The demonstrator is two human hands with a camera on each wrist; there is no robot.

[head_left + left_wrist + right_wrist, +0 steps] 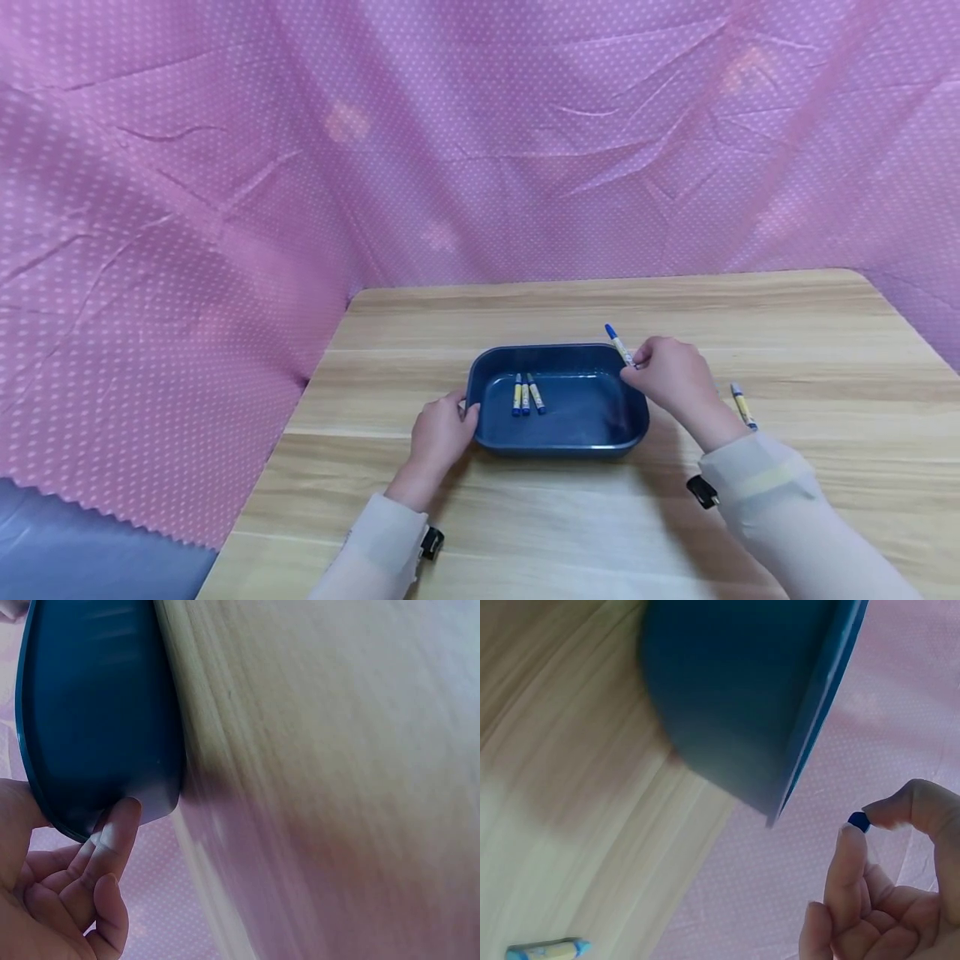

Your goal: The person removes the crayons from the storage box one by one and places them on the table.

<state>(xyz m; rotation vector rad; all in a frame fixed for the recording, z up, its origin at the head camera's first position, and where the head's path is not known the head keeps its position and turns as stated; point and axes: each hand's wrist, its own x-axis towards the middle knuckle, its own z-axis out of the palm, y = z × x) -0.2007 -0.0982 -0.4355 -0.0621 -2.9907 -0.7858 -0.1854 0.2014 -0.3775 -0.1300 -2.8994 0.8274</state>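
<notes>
A dark blue rectangular dish (592, 421) with rounded corners sits on the table. My left hand (442, 429) holds its left end, thumb over the rim and fingers against the outer wall, as the left wrist view also shows. Above the dish's right rim, my right hand (671, 379) pinches a crayon (617, 343) with a blue tip and pale label between thumb and fingertip. Only the crayon's dark blue end (859, 821) shows in the right wrist view. Inside the dish, towards the left, lie three similar crayons (526, 397) with yellowish labels and blue ends.
Another crayon (742, 407), light blue at the tip, lies on the wooden table (420, 325) to the right of the dish, beside my right forearm. Pink dotted cloth (525, 208) hangs behind the table and along its left side.
</notes>
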